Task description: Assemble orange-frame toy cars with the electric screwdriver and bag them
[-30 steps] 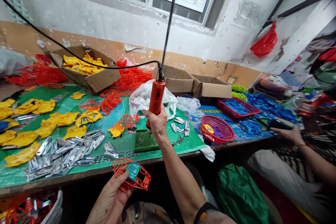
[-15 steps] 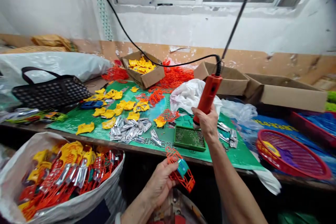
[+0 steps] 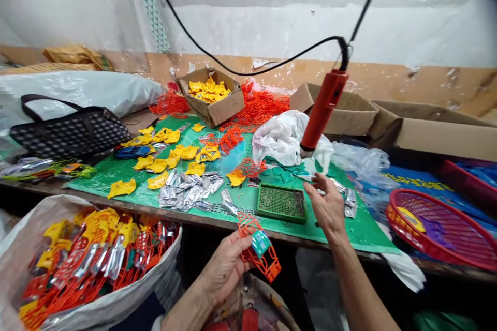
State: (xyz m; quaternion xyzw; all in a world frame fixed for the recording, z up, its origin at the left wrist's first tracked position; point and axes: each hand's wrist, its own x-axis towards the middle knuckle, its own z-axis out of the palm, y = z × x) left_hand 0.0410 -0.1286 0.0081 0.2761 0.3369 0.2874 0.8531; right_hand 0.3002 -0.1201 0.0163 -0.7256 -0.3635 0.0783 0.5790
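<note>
My left hand [image 3: 225, 264] grips an orange plastic lattice frame [image 3: 271, 267] with a teal piece [image 3: 260, 243] set across its middle, just off the table's front edge. Nothing is in my right hand [image 3: 326, 206]; its fingers are spread and partly curled, right of a green perforated tray [image 3: 282, 201] dotted with small screws. Above that hand, apart from it, a red electric screwdriver [image 3: 323, 111] hangs tilted from its cord. Behind the tray lie loose teal pieces [image 3: 288, 172]. Silver parts [image 3: 190, 190] form a pile to the tray's left.
Yellow parts [image 3: 184, 152] are scattered on the green mat, with a box of more [image 3: 223, 108] behind. A white sack [image 3: 171, 253] of assembled pieces stands at front left. White cloth [image 3: 274, 137], cardboard boxes [image 3: 442, 137] and a red basket [image 3: 438, 217] lie around the right side.
My right hand has let go of the electric screwdriver and moved down and right. The screwdriver now swings free, farther right. My left hand still holds the orange frame, shifted slightly left.
</note>
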